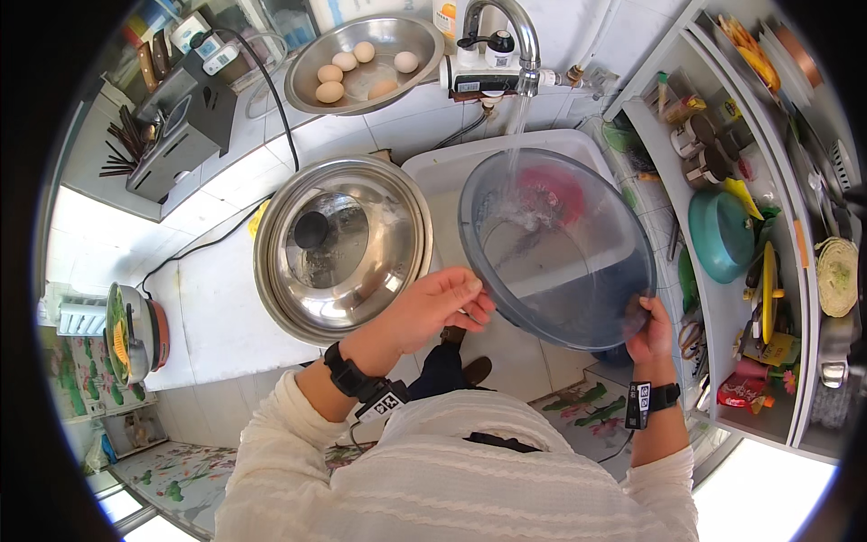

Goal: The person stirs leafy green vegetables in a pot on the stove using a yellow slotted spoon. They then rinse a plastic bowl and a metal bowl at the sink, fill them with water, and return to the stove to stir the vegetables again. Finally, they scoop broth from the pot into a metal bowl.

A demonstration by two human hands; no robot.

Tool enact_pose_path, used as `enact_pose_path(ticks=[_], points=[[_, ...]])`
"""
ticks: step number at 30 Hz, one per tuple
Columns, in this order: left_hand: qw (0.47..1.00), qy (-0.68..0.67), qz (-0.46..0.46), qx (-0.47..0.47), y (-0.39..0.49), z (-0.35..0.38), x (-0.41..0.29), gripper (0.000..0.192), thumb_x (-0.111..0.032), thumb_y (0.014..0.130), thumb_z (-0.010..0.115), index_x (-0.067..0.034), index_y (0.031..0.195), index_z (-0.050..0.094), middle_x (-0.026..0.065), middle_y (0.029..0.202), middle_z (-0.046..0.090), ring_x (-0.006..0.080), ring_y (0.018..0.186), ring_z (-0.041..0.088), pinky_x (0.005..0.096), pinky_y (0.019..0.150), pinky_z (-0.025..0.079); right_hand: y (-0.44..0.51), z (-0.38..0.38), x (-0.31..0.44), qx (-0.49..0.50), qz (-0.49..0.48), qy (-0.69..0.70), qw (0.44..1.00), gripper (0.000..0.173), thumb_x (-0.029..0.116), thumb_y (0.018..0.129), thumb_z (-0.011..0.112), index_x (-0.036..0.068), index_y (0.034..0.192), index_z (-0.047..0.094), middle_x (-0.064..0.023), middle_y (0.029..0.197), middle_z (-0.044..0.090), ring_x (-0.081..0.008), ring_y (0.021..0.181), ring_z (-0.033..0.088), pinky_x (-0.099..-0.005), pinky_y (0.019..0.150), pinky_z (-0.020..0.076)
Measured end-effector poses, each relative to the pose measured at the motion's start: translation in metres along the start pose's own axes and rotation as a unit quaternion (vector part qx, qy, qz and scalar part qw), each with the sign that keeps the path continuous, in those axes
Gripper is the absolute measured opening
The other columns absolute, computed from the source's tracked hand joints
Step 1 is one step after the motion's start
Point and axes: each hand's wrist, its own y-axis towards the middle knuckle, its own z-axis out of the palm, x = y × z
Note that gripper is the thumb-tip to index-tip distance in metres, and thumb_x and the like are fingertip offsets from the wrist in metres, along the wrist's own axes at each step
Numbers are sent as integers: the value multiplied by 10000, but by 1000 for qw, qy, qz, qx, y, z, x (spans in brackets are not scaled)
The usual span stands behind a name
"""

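Observation:
My right hand (pixel 651 332) grips the lower right rim of a translucent blue-grey plastic basin (pixel 565 291), thumb over the edge. The basin is tilted over a white sink (pixel 433 159). Water runs into it from a curved chrome faucet (pixel 530 40) and splashes. A pink-red patch (pixel 559 193) shows at the basin's far side; whether it is inside or beneath is unclear. My left hand (pixel 450 301) is at the basin's lower left rim, fingers bent. Whether it pinches the rim or only touches it cannot be made out.
Left of the sink sits a steel pan with a domed lid (pixel 339 264) on the white counter (pixel 210 318). Several eggs lie in a steel bowl (pixel 413 40) on the ledge. A knife and chopstick holder (pixel 183 129) stands far left; a crowded shelf unit (pixel 728 311) lines the right.

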Motion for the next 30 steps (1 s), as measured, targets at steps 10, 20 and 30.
enact_pose_path(ticks=[10,20,30], points=[[998,45,-24,-30,-15,-5,-27,388,-236,999,504,-27,1322,455,104,1156,581,184,1001,592,336,880,509,56,-22,-59,-31,-8,86,996,206,48,792,551,79,994,569,-38,1033,600,-227,984,565,-399,938,448],[992,103,-79,1,-19,-22,1,302,-219,999,495,-28,1227,553,76,1077,616,152,980,595,305,876,501,43,-1,-24,12,-185,-43,982,275,-16,783,543,74,1042,567,-31,968,612,-184,880,591,-356,845,500],[990,71,51,-114,-48,-43,-18,255,-191,1002,482,-28,1177,570,69,1051,625,146,952,600,298,855,496,-3,36,24,-24,-123,-114,986,171,25,835,586,48,1003,567,-39,890,618,-145,787,593,-287,683,492]])
